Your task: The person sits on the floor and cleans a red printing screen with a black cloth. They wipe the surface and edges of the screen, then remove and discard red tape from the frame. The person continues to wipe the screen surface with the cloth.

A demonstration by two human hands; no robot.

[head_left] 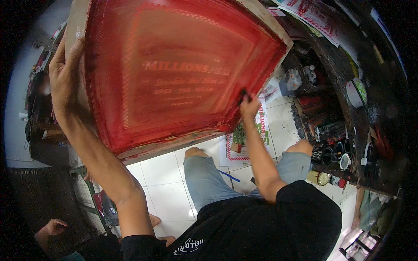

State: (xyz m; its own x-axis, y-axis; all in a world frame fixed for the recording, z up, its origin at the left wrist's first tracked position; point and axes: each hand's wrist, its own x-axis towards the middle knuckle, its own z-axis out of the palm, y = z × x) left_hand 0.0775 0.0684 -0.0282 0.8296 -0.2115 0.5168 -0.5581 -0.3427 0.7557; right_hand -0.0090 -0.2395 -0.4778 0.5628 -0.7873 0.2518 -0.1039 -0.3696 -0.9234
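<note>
The left arm (102, 158) goes up from the bottom, bent at the elbow, to the left hand (65, 82) in the upper left, with its thumb pointing up. The right arm (263, 156) reaches up to the right hand (249, 107), just right of the middle, a bit blurry with its fingers curled in. Both knees (299, 148) are bent, lower down.

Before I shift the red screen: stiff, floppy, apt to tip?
The red screen is probably stiff along its thick pale rim; its broad, unbraced panel may flex. With the left hand gripping its left side, it could tip if released.
</note>
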